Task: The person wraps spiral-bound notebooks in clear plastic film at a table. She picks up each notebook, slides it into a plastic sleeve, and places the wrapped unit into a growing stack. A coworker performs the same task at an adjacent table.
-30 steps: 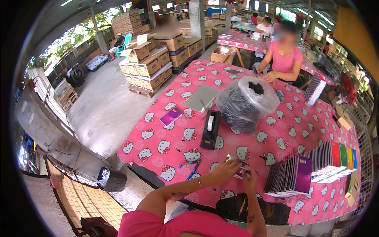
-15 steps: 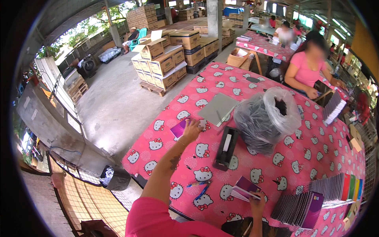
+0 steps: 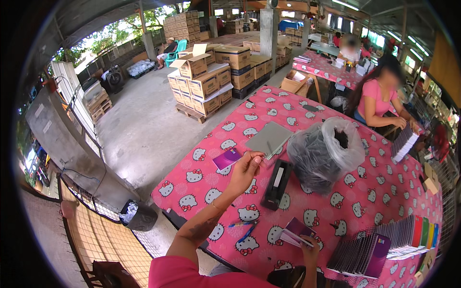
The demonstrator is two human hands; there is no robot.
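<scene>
My left hand is raised over the table with its fingers pinched together; what they hold, if anything, is too small to make out. Just left of it a small purple notebook lies flat. Beyond the fingertips is a grey sheet with a thin strip along its right edge. My right hand, low in the picture, grips a purple-covered notebook with its white pages partly showing. A black tray-like holder with a white strip inside stands between the hands, beside a clear plastic bag full of dark pieces.
Spiral notebooks stand in a row at the near right, some with coloured covers. Blue pens lie on the pink patterned tablecloth. A co-worker in pink handles a notebook stack across the table. Cardboard boxes fill a pallet beyond.
My left hand has let go of the small purple notebook and moved right and up, fingers now pinched. My right hand keeps its notebook. The co-worker's hands have moved to the notebook stack.
</scene>
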